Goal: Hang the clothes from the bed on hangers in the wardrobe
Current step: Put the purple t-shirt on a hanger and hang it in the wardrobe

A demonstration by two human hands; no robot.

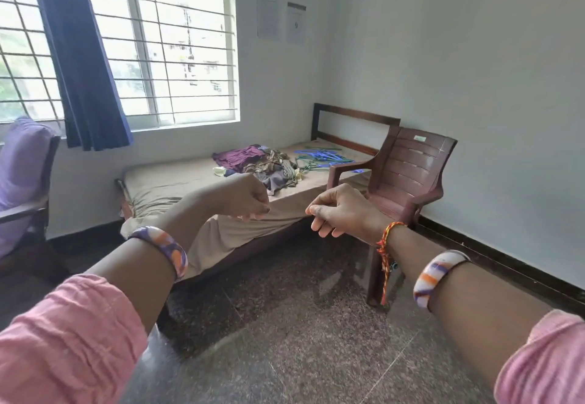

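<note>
A heap of clothes (259, 164), purple, brown and grey, lies on the bed (164, 182) under the window. Beside the heap, toward the headboard, lies a bunch of blue and green hangers (323, 158). Both my arms are stretched out in front of me, well short of the bed. My left hand (245, 197) is curled into a loose fist and holds nothing. My right hand (340, 210) hangs with its fingers loosely bent, thumb against the forefinger, and nothing is in it. No wardrobe is in view.
A brown plastic chair (408, 178) stands against the bed's near side on the right. Another chair with purple cloth (22, 178) is at the far left. A dark curtain (82, 64) hangs over the barred window. Granite floor lies between me and the bed.
</note>
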